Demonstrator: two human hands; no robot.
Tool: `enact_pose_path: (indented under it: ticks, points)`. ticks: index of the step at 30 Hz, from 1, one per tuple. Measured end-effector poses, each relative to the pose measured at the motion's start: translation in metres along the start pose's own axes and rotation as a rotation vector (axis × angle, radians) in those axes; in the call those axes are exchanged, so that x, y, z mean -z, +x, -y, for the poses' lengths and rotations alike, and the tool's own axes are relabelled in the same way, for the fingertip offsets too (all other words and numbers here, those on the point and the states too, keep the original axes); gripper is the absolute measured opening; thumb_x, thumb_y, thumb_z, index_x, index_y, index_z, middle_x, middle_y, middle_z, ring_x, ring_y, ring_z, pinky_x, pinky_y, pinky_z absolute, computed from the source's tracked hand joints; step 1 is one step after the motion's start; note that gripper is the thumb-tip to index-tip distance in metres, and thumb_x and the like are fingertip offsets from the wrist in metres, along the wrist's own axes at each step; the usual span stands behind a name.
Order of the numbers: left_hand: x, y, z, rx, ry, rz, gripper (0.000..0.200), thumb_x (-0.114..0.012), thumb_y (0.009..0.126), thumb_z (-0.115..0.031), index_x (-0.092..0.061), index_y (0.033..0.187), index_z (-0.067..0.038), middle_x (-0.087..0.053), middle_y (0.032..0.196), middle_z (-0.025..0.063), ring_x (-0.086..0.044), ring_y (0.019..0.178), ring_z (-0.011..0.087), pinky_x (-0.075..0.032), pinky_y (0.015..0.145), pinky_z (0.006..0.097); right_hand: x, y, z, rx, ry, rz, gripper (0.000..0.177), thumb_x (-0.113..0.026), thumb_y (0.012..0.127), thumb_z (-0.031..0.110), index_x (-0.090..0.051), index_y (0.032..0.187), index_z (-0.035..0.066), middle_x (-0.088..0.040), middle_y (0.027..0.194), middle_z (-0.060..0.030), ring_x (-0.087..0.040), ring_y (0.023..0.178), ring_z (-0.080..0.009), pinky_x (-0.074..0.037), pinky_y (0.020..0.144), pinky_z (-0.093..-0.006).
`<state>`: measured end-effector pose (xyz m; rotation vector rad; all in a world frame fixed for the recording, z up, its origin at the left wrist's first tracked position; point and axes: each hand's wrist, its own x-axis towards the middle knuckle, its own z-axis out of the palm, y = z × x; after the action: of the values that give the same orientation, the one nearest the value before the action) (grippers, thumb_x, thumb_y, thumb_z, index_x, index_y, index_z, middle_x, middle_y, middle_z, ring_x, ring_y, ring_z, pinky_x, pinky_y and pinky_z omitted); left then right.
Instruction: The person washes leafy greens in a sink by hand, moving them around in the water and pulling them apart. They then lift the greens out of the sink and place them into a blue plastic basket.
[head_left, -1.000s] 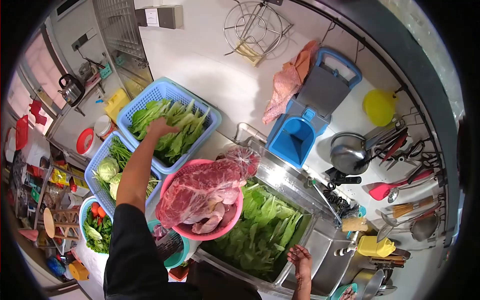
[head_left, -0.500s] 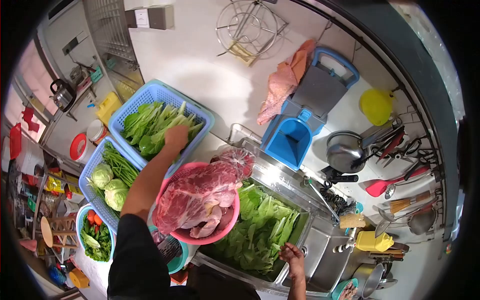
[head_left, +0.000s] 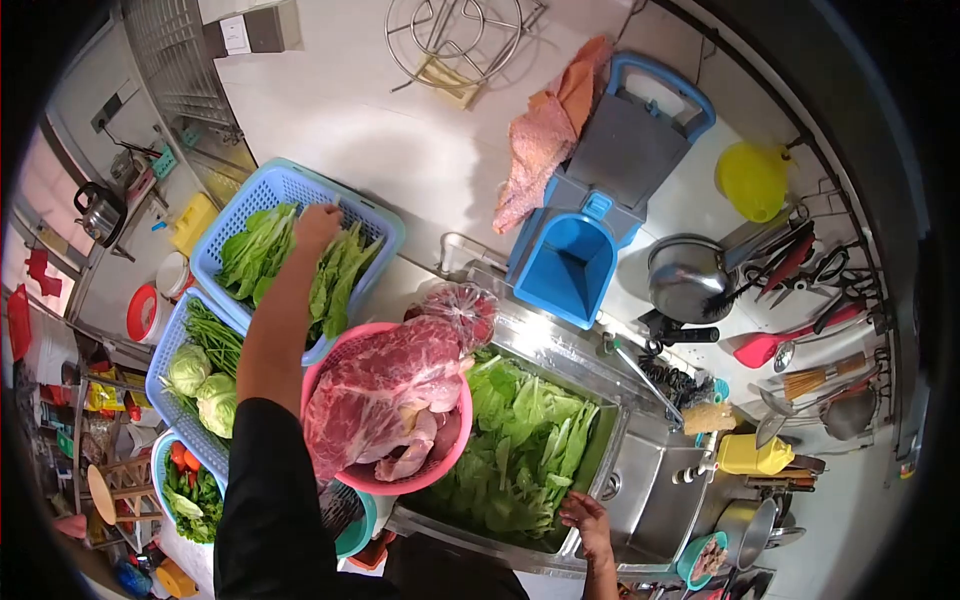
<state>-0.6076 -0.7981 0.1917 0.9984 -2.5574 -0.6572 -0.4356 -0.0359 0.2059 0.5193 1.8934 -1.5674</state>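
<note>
My left hand (head_left: 318,226) is over the blue basket (head_left: 382,268) at upper left, its curled fingers closed at the far ends of long-stemmed leafy greens (head_left: 345,272). The fingertips are partly hidden. Near the front edge of the sink, my right hand (head_left: 587,521) hangs beside more leafy greens (head_left: 510,440) that fill the left basin. Its fingers are loosely bent and apart, holding nothing I can see. Between my arms stands a pink basket (head_left: 462,440) with a large piece of raw meat (head_left: 375,395) and poultry pieces (head_left: 408,452).
Cabbages (head_left: 216,405) and green stalks lie in a second blue basket (head_left: 160,372). Below it sits a bowl of tomatoes and greens (head_left: 192,500). A metal basin (head_left: 640,500) adjoins the greens. Behind the sink stands a blue-and-grey container (head_left: 570,265); pans and utensils hang at right.
My left hand has moved left and slightly up across the greens in the basket, which now lie more parted. My right hand stays near the sink edge. The view has shifted slightly.
</note>
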Motion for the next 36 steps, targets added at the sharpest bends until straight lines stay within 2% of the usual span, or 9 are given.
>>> enact_pose_path:
  ticks: [5, 9, 12, 15, 19, 26, 28, 30, 36]
  points:
    - [0.091, 0.003, -0.028, -0.120, -0.406, -0.428, 0.026, -0.067, 0.089, -0.028, -0.074, 0.105, -0.009, -0.074, 0.096, 0.0120, -0.069, 0.089, 0.0187, -0.052, 0.079, 0.0300, 0.011, 0.022, -0.019, 0.013, 0.041, 0.019, 0.032, -0.064, 0.093, 0.016, -0.060, 0.119, -0.001, -0.068, 0.103, -0.0103, -0.065, 0.082, -0.0159, -0.052, 0.069, -0.0266]
    - [0.164, 0.003, -0.039, -0.355, -0.749, -0.567, 0.020, -0.062, 0.091, -0.009, -0.070, 0.109, -0.010, -0.064, 0.085, -0.0020, -0.053, 0.072, 0.0078, -0.044, 0.067, 0.0239, -0.007, 0.023, -0.007, 0.072, 0.035, 0.029, 0.030, -0.063, 0.093, 0.013, -0.059, 0.118, -0.002, -0.067, 0.104, -0.0109, -0.062, 0.079, -0.0144, -0.049, 0.067, -0.0262]
    - [0.173, -0.030, -0.045, -0.496, -0.417, -0.276, 0.026, -0.063, 0.089, -0.007, -0.066, 0.115, -0.007, -0.057, 0.082, -0.0027, -0.044, 0.068, 0.0062, -0.039, 0.063, 0.0223, -0.013, 0.036, -0.015, 0.136, -0.071, 0.062, 0.036, -0.061, 0.094, 0.017, -0.059, 0.124, -0.003, -0.068, 0.104, -0.0097, -0.063, 0.083, -0.0141, -0.050, 0.069, -0.0262]
    - [0.125, -0.081, -0.065, -0.256, -0.166, 0.037, 0.038, -0.062, 0.087, -0.005, -0.060, 0.125, -0.006, -0.064, 0.100, 0.0061, -0.058, 0.084, 0.0152, -0.047, 0.075, 0.0266, -0.016, 0.046, -0.032, 0.104, -0.118, 0.082, 0.038, -0.060, 0.095, 0.020, -0.060, 0.125, -0.003, -0.068, 0.105, -0.0079, -0.064, 0.084, -0.0133, -0.051, 0.074, -0.0265]
    - [0.050, -0.119, -0.024, -0.448, 0.125, 0.059, 0.053, -0.063, 0.086, -0.005, -0.051, 0.137, -0.006, -0.053, 0.138, 0.0199, -0.048, 0.129, 0.0375, -0.037, 0.109, 0.0420, -0.012, 0.066, -0.054, 0.118, -0.372, -0.045, 0.033, -0.061, 0.091, 0.021, -0.066, 0.114, -0.002, -0.069, 0.090, -0.0067, -0.063, 0.076, -0.0133, -0.050, 0.067, -0.0270]
    - [0.098, -0.279, -0.199, -0.592, -0.154, 0.058, 0.038, -0.060, 0.088, 0.000, -0.058, 0.126, -0.002, -0.062, 0.123, 0.0178, -0.058, 0.118, 0.0315, -0.044, 0.101, 0.0386, 0.028, 0.102, -0.123, -0.172, 0.178, -0.124, 0.021, -0.059, 0.087, 0.015, -0.066, 0.094, -0.003, -0.058, 0.071, -0.0035, -0.049, 0.055, -0.0115, -0.036, 0.050, -0.0277]
    - [0.091, -0.346, -0.232, -0.441, -0.296, 0.213, 0.031, -0.060, 0.087, 0.002, -0.063, 0.118, -0.001, -0.068, 0.112, 0.0142, -0.065, 0.106, 0.0265, -0.049, 0.094, 0.0374, 0.043, 0.125, -0.155, -0.341, 0.133, -0.137, 0.023, -0.056, 0.088, 0.016, -0.064, 0.097, -0.003, -0.062, 0.079, -0.0070, -0.056, 0.061, -0.0168, -0.044, 0.054, -0.0320]
    - [0.036, -0.397, -0.223, -0.645, -0.367, 0.448, 0.021, -0.063, 0.084, 0.003, -0.066, 0.104, -0.003, -0.069, 0.104, 0.0125, -0.067, 0.094, 0.0285, -0.052, 0.086, 0.0371, 0.052, 0.132, -0.174, -0.478, 0.267, -0.132, 0.025, -0.053, 0.090, 0.016, -0.063, 0.103, -0.003, -0.065, 0.091, -0.0112, -0.062, 0.072, -0.0228, -0.050, 0.064, -0.0380]
    - [-0.173, -0.565, -0.213, -0.321, -0.365, 0.982, 0.025, -0.058, 0.089, -0.010, -0.062, 0.112, -0.005, -0.066, 0.109, 0.0173, -0.062, 0.100, 0.0386, -0.050, 0.084, 0.0460, 0.017, 0.106, -0.192, -0.657, 0.910, -0.218, 0.035, -0.051, 0.094, 0.020, -0.057, 0.124, 0.003, -0.061, 0.123, -0.0183, -0.059, 0.113, -0.0332, -0.047, 0.099, -0.0520]
